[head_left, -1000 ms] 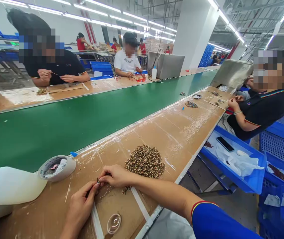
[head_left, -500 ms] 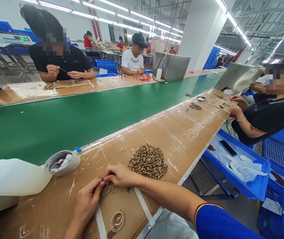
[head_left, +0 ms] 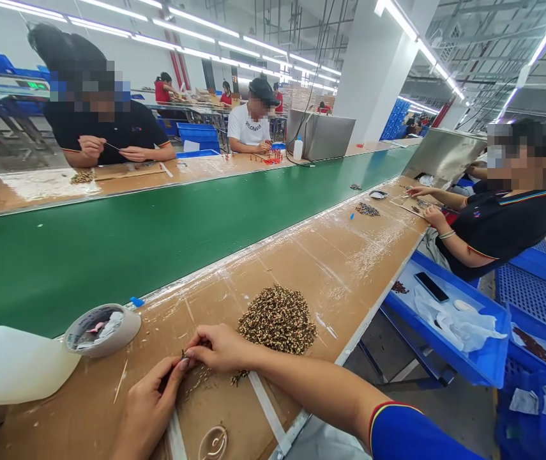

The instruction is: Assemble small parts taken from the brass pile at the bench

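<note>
Over the brown table covering, my left hand (head_left: 154, 391) and my right hand (head_left: 219, 348) meet at the fingertips. Both are closed in a pinch around a tiny dark piece (head_left: 183, 354), mostly hidden by the fingers; its kind is too small to make out. Just beyond my right hand lies a heaped pile of small black-and-cream pieces (head_left: 280, 319). A few similar dark pieces (head_left: 239, 377) are by my right wrist. Nearer the front edge is a small clear round dish (head_left: 212, 442). A thin wooden stick (head_left: 120, 381) rests left of my left hand.
A tape roll (head_left: 129, 333) with crumpled tissue inside and a whitish plastic jug (head_left: 18, 367) stand at left. Beyond runs a green conveyor belt (head_left: 124, 243). Blue trays (head_left: 488, 370) are at right. Co-workers sit across the belt and farther along my side.
The camera view has shifted slightly, moving the whole scene leftward in the picture. My hands stay pinched together, and a bit of the dark piece now shows above the fingertips.
</note>
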`<state>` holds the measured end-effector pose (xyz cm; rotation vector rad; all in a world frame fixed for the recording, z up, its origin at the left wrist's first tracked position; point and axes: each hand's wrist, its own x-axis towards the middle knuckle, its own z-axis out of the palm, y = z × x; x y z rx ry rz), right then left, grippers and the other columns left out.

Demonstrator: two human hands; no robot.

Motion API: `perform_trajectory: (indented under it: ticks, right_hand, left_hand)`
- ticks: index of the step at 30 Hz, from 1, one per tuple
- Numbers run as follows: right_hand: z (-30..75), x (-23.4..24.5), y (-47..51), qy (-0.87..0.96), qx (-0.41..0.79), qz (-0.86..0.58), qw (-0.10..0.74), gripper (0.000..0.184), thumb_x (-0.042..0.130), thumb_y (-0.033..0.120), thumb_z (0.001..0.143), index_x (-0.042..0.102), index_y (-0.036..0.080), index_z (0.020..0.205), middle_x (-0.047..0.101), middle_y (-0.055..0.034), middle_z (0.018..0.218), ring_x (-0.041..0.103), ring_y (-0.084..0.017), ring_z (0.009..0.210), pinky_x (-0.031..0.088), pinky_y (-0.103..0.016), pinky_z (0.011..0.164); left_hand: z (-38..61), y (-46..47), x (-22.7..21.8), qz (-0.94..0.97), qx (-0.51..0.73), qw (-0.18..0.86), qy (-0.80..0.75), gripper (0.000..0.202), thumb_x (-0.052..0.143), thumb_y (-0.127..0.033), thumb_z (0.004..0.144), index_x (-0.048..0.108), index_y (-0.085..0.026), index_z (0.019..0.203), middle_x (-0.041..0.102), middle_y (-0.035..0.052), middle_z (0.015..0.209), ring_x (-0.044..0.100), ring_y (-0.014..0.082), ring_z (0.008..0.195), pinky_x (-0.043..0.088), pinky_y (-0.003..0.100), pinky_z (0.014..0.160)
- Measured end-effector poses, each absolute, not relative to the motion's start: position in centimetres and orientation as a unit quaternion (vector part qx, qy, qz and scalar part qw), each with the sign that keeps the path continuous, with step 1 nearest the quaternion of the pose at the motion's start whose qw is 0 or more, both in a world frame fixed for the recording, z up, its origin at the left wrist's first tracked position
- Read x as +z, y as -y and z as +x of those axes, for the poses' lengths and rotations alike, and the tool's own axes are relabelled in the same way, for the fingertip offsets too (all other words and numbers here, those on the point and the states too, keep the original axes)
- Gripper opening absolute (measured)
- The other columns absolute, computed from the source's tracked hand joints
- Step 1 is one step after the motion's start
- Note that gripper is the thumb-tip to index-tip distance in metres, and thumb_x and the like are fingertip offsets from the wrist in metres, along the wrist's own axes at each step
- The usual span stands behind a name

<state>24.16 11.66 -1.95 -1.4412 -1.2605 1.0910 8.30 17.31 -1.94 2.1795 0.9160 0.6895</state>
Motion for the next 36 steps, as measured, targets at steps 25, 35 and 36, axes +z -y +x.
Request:
perform_trajectory:
  ticks: [25, 35, 36]
  right_hand:
    - [24.3, -4.2, -10.7, 0.565, 0.409, -0.522, 0.491, 0.012, 0.057, 0.020, 0.087, 0.059, 0.022, 0.075, 0.069, 0.0003, 0.070, 0.065, -0.016, 0.068, 0.052, -0.028, 0.071]
    - [24.5, -4.3, -10.3, 0.583, 0.391, -0.536, 0.469, 0.018, 0.055, 0.035, 0.088, 0.061, 0.022, 0.078, 0.072, -0.0045, 0.073, 0.069, -0.020, 0.071, 0.054, -0.032, 0.071]
    - [24.4, -4.3, -10.3, 0.584, 0.387, -0.537, 0.469, 0.020, 0.055, 0.038, 0.088, 0.061, 0.022, 0.078, 0.072, -0.0051, 0.072, 0.069, -0.021, 0.070, 0.055, -0.033, 0.070]
  left_hand:
    - [8.1, -15.5, -2.6, 0.821, 0.276, 0.365, -0.341, 0.031, 0.050, -0.029, 0.091, 0.067, -0.017, 0.068, 0.070, 0.0033, 0.069, 0.060, 0.0158, 0.065, 0.045, 0.024, 0.065]
    - [8.3, -15.1, -3.4, 0.804, 0.271, 0.386, -0.361, 0.027, 0.054, -0.021, 0.093, 0.070, -0.016, 0.072, 0.073, 0.0040, 0.075, 0.062, 0.0157, 0.071, 0.044, 0.024, 0.069]
    - [8.3, -15.0, -3.3, 0.803, 0.273, 0.387, -0.362, 0.027, 0.054, -0.021, 0.093, 0.070, -0.016, 0.072, 0.073, 0.0042, 0.076, 0.063, 0.0158, 0.072, 0.045, 0.024, 0.071]
